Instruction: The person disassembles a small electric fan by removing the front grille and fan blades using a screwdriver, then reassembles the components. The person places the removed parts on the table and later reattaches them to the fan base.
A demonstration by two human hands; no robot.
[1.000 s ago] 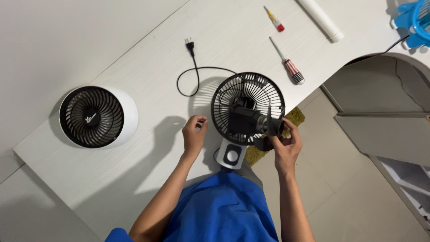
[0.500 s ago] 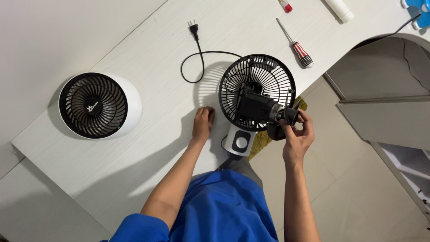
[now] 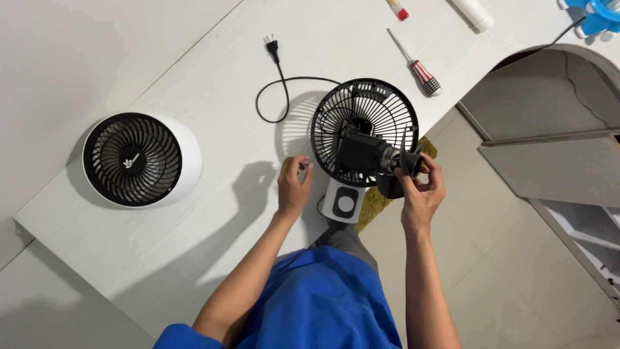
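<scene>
A small desk fan stands at the table's near edge, with a black rear grille (image 3: 363, 106), a black motor block (image 3: 361, 153) and a white base (image 3: 342, 201). My right hand (image 3: 421, 190) grips the black fan blade (image 3: 403, 169) at the motor's shaft end. My left hand (image 3: 294, 186) hovers over the table just left of the base, fingers curled and holding nothing. The fan's black cord and plug (image 3: 272, 46) loop across the table behind it.
The fan's white front housing with black grille (image 3: 141, 160) lies at the table's left. A red-handled screwdriver (image 3: 420, 66), a second small tool (image 3: 397, 9) and a white tube (image 3: 475, 13) lie at the far right. A blue fan part (image 3: 597, 14) sits at the corner. Tiled floor lies to the right.
My left hand has slid slightly left along the table near the base. My right hand stays on the blade at the motor shaft. The view shifted a little.
</scene>
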